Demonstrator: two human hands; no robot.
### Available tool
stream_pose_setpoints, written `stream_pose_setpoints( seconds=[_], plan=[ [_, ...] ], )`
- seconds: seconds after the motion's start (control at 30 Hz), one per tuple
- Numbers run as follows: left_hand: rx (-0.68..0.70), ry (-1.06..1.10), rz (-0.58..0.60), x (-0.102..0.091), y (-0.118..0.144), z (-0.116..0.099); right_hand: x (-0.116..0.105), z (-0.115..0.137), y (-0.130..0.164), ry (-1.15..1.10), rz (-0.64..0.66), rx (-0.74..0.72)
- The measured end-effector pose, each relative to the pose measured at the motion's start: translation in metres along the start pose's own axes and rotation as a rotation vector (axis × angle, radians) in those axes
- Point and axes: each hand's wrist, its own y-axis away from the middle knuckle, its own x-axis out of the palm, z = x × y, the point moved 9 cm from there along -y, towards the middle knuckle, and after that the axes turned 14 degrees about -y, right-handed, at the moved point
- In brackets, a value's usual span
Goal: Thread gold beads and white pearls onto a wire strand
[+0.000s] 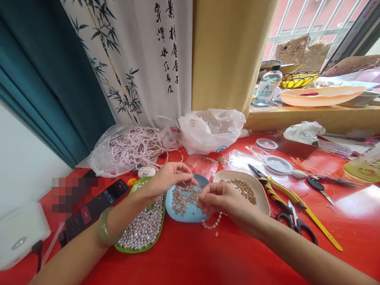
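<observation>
two hands meeting over a blue dish, left hand pinching small beads, right hand pinching a dangling pearl strand

Red table, teal curtain, barred window

A: Middle of the table?
B: Bead dish, pearl tray touching its left, oval dish to its right.
A: Further right?
B: Pliers, then scissors (nearer the front edge). Phone far left, bags behind.
</observation>
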Motion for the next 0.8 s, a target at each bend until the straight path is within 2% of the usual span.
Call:
stream_pose_setpoints(
  seconds=[0.23, 0.8],
  plan=[
    [-0.011, -0.101, -0.056, -0.003, -0.001, -0.001, 0.003, -0.008, -0.002, -0.064, 0.002, 0.052],
    [-0.025, -0.126, -0.016, 0.006, 0.003, -0.001, 0.004, -0.018, -0.002, -0.119, 0.0, 0.086]
  ],
)
